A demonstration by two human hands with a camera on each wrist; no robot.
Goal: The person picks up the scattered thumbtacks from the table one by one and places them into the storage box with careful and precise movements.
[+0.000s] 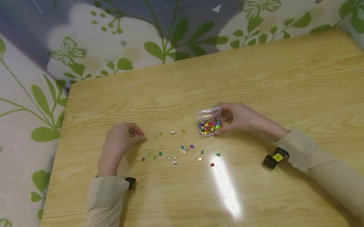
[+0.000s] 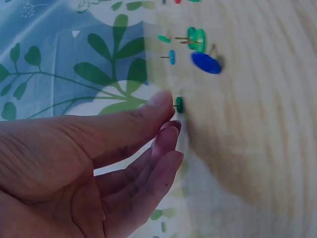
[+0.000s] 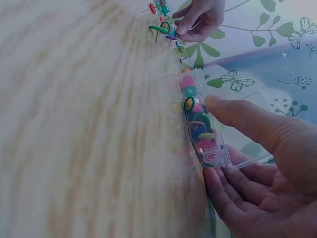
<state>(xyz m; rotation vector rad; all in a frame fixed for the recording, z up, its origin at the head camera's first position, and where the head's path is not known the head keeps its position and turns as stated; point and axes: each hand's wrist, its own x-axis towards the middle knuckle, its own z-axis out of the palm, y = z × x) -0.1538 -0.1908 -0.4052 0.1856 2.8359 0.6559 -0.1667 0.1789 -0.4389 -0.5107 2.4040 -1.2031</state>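
Out at the left of the scattered tacks, my left hand (image 1: 123, 142) has thumb and forefinger brought together close over the table. A small green thumbtack (image 2: 179, 104) shows at those fingertips in the left wrist view, its pin pinched and partly hidden by the thumb. My right hand (image 1: 239, 117) grips a clear plastic box (image 1: 212, 134) from its right side, thumb along the near edge and fingers behind. The box's hinged lid (image 1: 208, 113) stands up at the far side. Inside lie many colourful thumbtacks (image 3: 198, 127).
Loose thumbtacks in several colours lie between the hands, such as an orange one (image 1: 183, 130), a purple one (image 1: 192, 146) and a red one (image 1: 212, 164). The wooden table (image 1: 270, 73) meets a leaf-patterned wall (image 1: 142, 51) at its far edge.
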